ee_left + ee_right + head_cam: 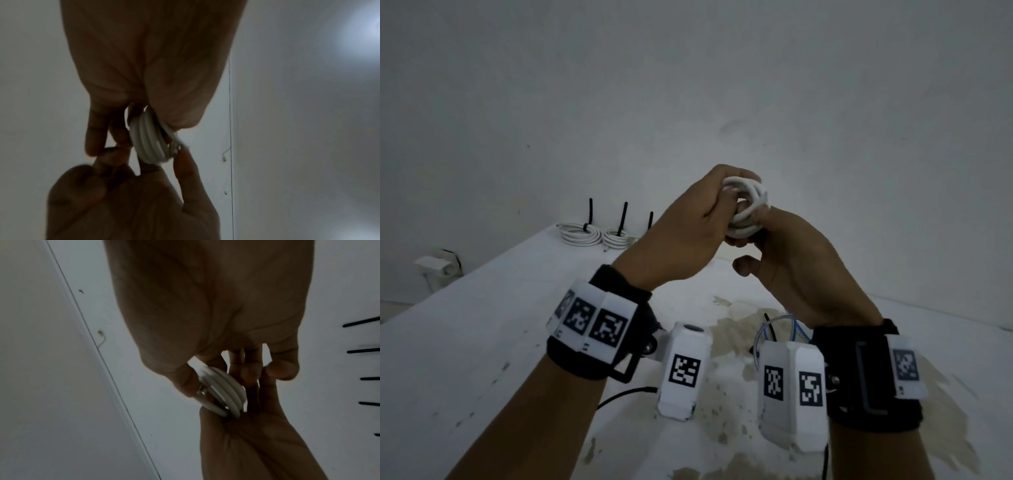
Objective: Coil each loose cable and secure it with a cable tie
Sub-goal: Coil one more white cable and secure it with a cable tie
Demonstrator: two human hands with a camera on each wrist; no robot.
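Both hands hold one small coil of white cable point(747, 210) up in the air above the table. My left hand point(727, 193) wraps over the coil's top and left side, its fingers curled round the loops. The right hand point(755, 224) pinches the coil from below and from the right. In the left wrist view the coil point(150, 141) sits edge-on between thumb and fingers, with a metal plug end at its right side. The right wrist view shows the same coil point(222, 392) gripped by the thumb and fingers. No tie is visible on this coil.
Two tied white coils point(580, 234) point(616, 238) lie at the table's far left, each with a black tie sticking up; a third tie point(650, 221) stands beside them. Thin blue and white wires point(791, 330) lie by my right wrist on the stained white table point(517, 308).
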